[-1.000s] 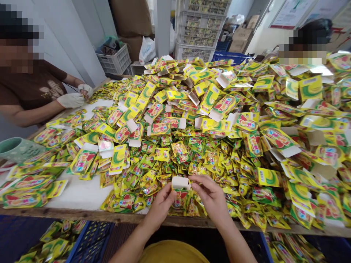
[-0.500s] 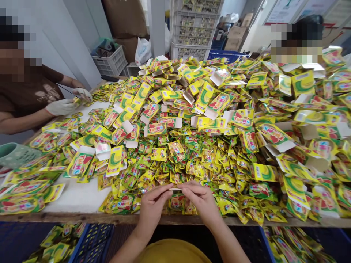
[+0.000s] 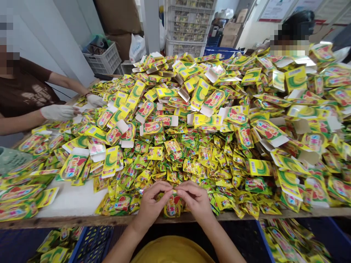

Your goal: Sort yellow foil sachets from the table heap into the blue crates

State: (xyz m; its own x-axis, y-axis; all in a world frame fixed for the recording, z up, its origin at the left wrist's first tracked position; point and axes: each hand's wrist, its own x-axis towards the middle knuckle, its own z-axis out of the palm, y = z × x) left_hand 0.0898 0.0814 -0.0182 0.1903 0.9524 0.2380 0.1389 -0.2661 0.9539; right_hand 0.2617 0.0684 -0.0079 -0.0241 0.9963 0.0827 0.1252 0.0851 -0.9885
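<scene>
In the head view, both my hands meet at the table's front edge, fingertips pinched close together. My left hand (image 3: 152, 202) and my right hand (image 3: 196, 201) grip the top end of a small yellow printed carton (image 3: 172, 209), one at each side. Its front, with red fruit and coloured letters, faces up below my fingers; my fingertips partly cover the top. Right beyond my hands lies a heap of small shiny yellow-green sachets (image 3: 194, 166). Behind that, printed cartons (image 3: 216, 100) are piled high, many with white flaps open.
At left, a co-worker's gloved hand (image 3: 59, 112) is over the cartons. A green mug (image 3: 13, 160) stands at the left edge. Blue crates (image 3: 91, 243) with packets sit below the wooden table edge (image 3: 68, 221). Stacked white crates (image 3: 186, 27) stand behind; another person is at back right.
The white edge between my fingertips no longer shows, and more of the carton's front is visible. The co-worker's gloved hands have moved apart. The whole view has shifted slightly.
</scene>
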